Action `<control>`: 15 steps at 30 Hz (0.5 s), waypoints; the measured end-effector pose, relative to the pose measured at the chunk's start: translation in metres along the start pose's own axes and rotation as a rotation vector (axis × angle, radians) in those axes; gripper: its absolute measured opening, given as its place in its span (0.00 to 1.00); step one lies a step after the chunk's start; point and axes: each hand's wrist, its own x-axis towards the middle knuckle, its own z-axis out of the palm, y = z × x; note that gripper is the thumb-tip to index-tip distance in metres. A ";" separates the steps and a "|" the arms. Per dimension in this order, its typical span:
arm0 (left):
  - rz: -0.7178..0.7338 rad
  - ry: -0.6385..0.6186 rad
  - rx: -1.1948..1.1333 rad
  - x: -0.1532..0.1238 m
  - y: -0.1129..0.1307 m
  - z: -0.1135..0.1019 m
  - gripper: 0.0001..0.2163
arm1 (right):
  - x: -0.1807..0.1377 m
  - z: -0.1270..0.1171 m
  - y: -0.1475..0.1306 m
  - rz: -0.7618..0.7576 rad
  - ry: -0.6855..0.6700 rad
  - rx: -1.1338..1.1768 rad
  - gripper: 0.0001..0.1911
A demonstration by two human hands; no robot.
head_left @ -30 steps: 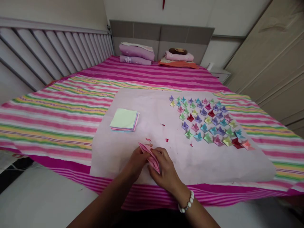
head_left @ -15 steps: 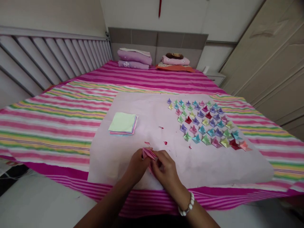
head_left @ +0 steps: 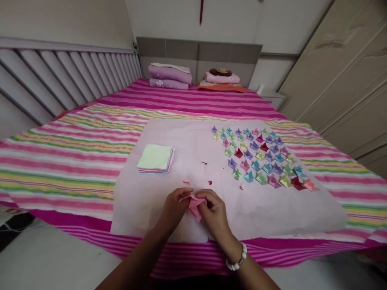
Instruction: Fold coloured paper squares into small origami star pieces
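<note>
Head view: both hands are closed on one small pink folded paper piece [head_left: 194, 204]. It is held just above the near edge of the large pale pink sheet [head_left: 272, 209] that lies over the striped bed cover [head_left: 75, 161]. The left hand [head_left: 173, 205] pinches the piece's left side and the right hand [head_left: 215, 211] pinches its right, fingertips meeting on top. A white bead bracelet [head_left: 237, 262] sits on the right wrist.

My read is that a fold is being worked. To do it well, line the edges up before pressing and run the crease from the middle outward. Keep the pinch light — paper this thin tears or puckers easily.

Materials:
- Pink piece: thin, matte, several layers, with a pointed corner hanging down between the hands.
- Stack of pastel paper squares [head_left: 155, 158]: left part of the sheet, flat, pale green on top.
- Rows of small folded paper shapes [head_left: 260, 159]: right and far part of the sheet — pointed, in mixed colours.
- Tiny red paper scraps [head_left: 204, 163]: mid-sheet, loose.
- Sheet: smooth, slightly wrinkled, and soft underneath since the bed carries it.
</note>
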 end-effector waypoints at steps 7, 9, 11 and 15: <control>-0.079 -0.165 -0.225 -0.002 0.001 -0.009 0.12 | 0.009 -0.007 -0.004 0.424 0.047 0.385 0.07; -0.049 -0.205 -0.238 -0.003 0.001 -0.010 0.12 | 0.009 -0.006 -0.008 0.466 0.046 0.508 0.05; -0.006 -0.256 -0.233 -0.005 0.003 -0.010 0.14 | 0.009 -0.006 -0.012 0.493 0.046 0.591 0.04; 0.077 -0.286 -0.176 -0.008 0.009 -0.007 0.19 | 0.010 -0.008 -0.019 0.539 0.024 0.673 0.06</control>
